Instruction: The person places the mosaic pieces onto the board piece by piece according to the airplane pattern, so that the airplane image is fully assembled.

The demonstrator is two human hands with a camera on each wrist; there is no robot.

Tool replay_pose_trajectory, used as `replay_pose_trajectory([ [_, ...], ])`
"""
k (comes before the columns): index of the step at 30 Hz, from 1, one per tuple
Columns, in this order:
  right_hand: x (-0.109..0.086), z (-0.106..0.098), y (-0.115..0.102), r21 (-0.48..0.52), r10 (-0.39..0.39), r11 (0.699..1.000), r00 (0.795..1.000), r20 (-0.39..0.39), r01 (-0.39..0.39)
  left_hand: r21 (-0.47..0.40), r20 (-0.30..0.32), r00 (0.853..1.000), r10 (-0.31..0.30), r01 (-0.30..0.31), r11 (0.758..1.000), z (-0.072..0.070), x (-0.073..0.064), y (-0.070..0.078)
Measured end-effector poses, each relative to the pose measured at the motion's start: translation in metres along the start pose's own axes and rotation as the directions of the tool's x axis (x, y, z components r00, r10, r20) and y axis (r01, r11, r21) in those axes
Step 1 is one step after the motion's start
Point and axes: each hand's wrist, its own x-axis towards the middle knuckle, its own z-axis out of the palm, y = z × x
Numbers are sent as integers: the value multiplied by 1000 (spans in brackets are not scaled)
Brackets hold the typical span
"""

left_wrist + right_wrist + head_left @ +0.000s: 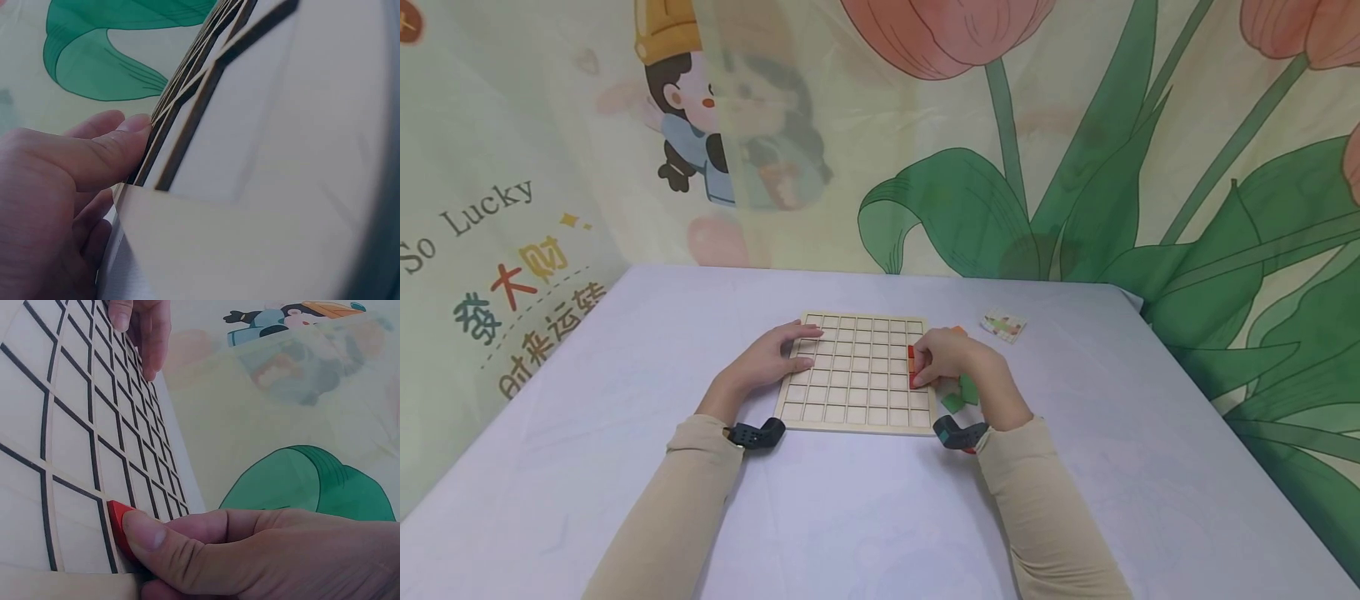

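sleeves [662, 517] meet hands [760, 362] [951, 354], left loose on board [857, 367], right pinching red piece [117, 526], "so lucky" lettering [487, 207] beyond.

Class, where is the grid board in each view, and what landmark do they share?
Head: grid board near centre.
Left wrist: board close up, mostly right.
Right wrist: board along the left.
Shared landmark: left hand, at the board's edge throughout.

Looks like a small staged indoor corner, closed in by tulip-and-cartoon printed hangings [917, 133], furnished with a white-cloth-covered surface [850, 517]. Can't tell home or studio.
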Motion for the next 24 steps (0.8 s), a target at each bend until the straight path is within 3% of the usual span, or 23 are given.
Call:
replay_pose_trajectory([
  [7,2,1,2,12,-7,1000,1000,6,7,-7,1,1000,2,-2,1000,0,0,-1],
  [18,2,1,-5,-62,6,998,1000,27,-4,-3,0,1000,-22,22,1000,0,2,-3],
  [24,1,-1,1,22,-2,1000,1000,28,2,-11,1,1000,-12,12,1000,1,2,-3],
])
